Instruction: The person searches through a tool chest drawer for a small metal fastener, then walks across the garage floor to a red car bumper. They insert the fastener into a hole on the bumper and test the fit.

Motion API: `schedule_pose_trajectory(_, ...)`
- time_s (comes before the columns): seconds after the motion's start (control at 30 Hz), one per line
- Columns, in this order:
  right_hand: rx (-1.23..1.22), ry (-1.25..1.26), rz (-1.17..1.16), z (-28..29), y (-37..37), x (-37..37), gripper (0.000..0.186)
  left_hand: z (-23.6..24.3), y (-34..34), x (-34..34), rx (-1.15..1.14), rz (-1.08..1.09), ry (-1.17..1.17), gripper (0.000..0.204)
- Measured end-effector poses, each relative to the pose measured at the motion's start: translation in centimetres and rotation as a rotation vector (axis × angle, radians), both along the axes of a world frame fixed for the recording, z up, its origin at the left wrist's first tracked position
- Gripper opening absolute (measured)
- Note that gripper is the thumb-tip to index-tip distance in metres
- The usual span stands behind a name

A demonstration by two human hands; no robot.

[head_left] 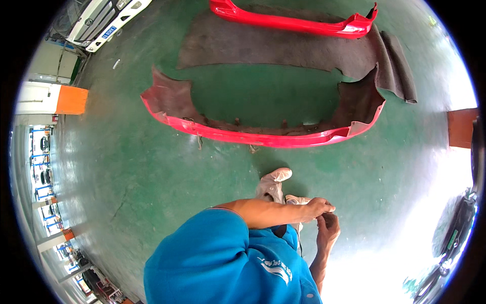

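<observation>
In front of my body, on the right side, my two hands meet close together. My left hand (319,206) reaches across with its fingers pinched, and the fingertips touch or nearly touch those of my right hand (329,230). The right hand's fingers are curled together just below it. Anything between the fingers is too small or hidden to make out. Beyond my feet a red car bumper (283,140) lies on the green floor, its dark hollow inner side facing away from me. Neither hand touches it.
A second red bumper (293,23) rests on a brown mat (243,50), whose right end is folded into a roll (397,66). My shoe (281,174) stands near the first bumper. A white vehicle (104,23) is at far left, near an orange-and-white pillar base (71,100).
</observation>
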State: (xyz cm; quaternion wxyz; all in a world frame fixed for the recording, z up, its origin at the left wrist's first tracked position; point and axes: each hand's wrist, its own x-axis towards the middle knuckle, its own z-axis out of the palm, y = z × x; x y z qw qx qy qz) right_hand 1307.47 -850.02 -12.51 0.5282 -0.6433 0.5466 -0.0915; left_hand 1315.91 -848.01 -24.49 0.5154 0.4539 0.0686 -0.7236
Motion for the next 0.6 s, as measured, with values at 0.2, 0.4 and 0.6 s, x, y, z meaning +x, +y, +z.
schedule_pose_trajectory(0.2, -0.005, -0.105, -0.182, 2.0, 4.4, -0.9, 0.022, 0.6, 2.0, 0.4, -0.091, -0.240, 0.143, 0.021)
schedule_pose_trajectory(0.4, -0.117, -0.046, -0.497, 1.6, 8.4, -4.3, 0.019, 2.5, 4.4, 0.0, -0.208, -0.592, 0.109, 0.025)
schedule_pose_trajectory(0.6, -0.264, 0.058, -0.635, 1.7, 12.1, -13.8, 0.026, 3.7, 2.9, -7.2, -0.364, -0.931, 0.122, 0.020)
